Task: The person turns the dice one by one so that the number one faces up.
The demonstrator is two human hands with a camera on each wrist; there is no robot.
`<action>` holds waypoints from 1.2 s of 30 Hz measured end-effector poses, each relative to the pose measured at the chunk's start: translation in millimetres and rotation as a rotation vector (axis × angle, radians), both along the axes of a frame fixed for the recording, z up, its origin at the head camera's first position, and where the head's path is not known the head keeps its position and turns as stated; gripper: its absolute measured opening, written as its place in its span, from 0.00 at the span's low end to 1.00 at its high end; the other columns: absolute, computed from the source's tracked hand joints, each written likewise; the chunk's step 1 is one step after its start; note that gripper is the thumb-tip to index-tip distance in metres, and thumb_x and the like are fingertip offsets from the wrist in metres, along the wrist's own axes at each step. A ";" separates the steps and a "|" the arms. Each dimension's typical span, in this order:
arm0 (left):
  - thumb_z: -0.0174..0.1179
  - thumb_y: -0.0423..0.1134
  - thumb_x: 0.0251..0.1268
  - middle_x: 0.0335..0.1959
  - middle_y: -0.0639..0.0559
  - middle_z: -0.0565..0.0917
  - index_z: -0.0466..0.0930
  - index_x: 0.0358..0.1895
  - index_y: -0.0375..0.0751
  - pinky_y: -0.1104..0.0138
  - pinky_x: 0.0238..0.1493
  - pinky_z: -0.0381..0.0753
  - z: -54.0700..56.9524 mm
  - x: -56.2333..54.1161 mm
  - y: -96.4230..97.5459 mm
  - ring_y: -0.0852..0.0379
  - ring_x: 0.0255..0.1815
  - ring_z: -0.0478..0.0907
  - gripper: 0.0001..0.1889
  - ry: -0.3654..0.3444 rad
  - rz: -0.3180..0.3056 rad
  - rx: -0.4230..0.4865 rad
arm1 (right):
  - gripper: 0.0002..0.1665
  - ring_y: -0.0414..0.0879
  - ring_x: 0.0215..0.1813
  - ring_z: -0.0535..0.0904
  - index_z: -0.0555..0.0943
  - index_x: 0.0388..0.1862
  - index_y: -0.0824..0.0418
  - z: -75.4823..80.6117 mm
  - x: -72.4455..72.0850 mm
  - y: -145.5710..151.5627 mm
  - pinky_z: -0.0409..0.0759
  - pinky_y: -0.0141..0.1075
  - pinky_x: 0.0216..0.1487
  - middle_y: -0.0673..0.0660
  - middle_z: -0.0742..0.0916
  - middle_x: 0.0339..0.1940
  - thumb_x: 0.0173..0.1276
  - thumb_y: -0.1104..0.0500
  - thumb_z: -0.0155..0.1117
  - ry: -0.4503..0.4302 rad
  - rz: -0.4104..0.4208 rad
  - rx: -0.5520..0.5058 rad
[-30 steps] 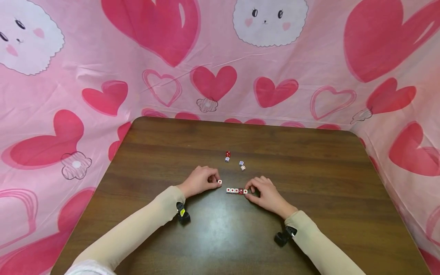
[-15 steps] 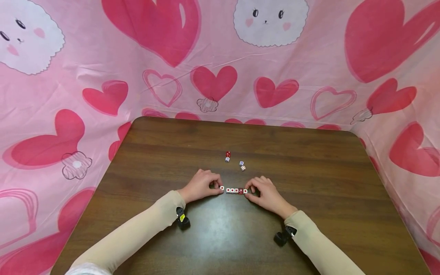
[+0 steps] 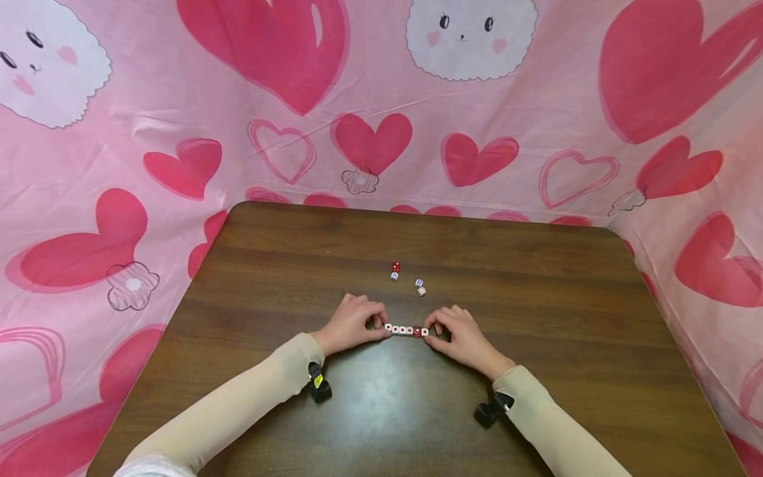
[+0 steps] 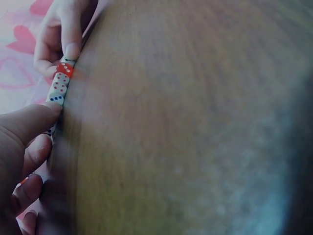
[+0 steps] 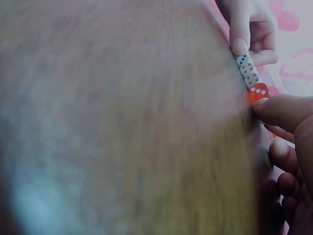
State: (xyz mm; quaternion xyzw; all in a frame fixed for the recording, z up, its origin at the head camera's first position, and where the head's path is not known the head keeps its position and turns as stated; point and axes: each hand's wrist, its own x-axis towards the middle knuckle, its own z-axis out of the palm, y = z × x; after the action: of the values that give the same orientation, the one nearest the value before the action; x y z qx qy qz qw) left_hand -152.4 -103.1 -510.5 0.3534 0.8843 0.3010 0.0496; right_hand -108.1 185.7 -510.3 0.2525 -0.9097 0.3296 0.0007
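A straight row of dice (image 3: 403, 330) lies on the table between the two hands, mostly white with one red die (image 3: 417, 331) near its right end. My left hand (image 3: 353, 322) pinches the white die at the left end (image 3: 389, 328) between thumb and fingers. At the other end, my right hand (image 3: 460, 334) pinches the last white die (image 3: 425, 332). The left wrist view has the left thumb (image 4: 41, 117) along the near side of the row. In the right wrist view the right thumb (image 5: 279, 108) covers the end die beside the red one.
Beyond the row lie a red die (image 3: 396, 266) touching a white die (image 3: 395, 276), and two more white dice, one (image 3: 419, 283) just behind the other (image 3: 422, 291). The brown wooden table (image 3: 286, 252) meets a pink heart-patterned cloth (image 3: 381, 86) at back and sides.
The left hand came toward the near side and right with its white die, bringing it against the left end of the row. The right hand stayed in place at the right end.
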 end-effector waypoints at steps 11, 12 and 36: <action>0.74 0.47 0.64 0.26 0.71 0.76 0.81 0.36 0.58 0.58 0.50 0.63 -1.1 2.8 1.1 0.64 0.33 0.67 0.09 0.041 -0.014 0.004 | 0.12 0.38 0.36 0.64 0.82 0.40 0.47 -1.4 0.9 -0.8 0.61 0.40 0.46 0.39 0.74 0.29 0.63 0.56 0.78 0.016 0.003 0.002; 0.74 0.47 0.64 0.26 0.71 0.76 0.81 0.36 0.58 0.58 0.50 0.63 -1.2 3.1 1.2 0.64 0.33 0.67 0.09 0.040 -0.013 0.006 | 0.12 0.38 0.36 0.64 0.82 0.40 0.46 -2.1 0.7 -0.8 0.61 0.40 0.46 0.39 0.74 0.29 0.63 0.56 0.78 0.016 0.003 0.002; 0.74 0.45 0.65 0.27 0.73 0.79 0.84 0.44 0.53 0.55 0.56 0.63 -3.4 1.4 -4.9 0.65 0.34 0.67 0.09 -0.047 -0.038 0.070 | 0.15 0.38 0.37 0.65 0.82 0.45 0.49 -4.3 2.0 -0.8 0.62 0.41 0.48 0.40 0.74 0.30 0.63 0.55 0.78 -0.013 -0.021 -0.001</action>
State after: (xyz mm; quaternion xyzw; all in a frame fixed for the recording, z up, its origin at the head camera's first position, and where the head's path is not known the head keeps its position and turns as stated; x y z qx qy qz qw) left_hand -151.0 -107.9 -513.9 0.3646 0.8649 0.3389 0.0638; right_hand -106.1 184.9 -514.6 0.2407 -0.9122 0.3317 -0.0013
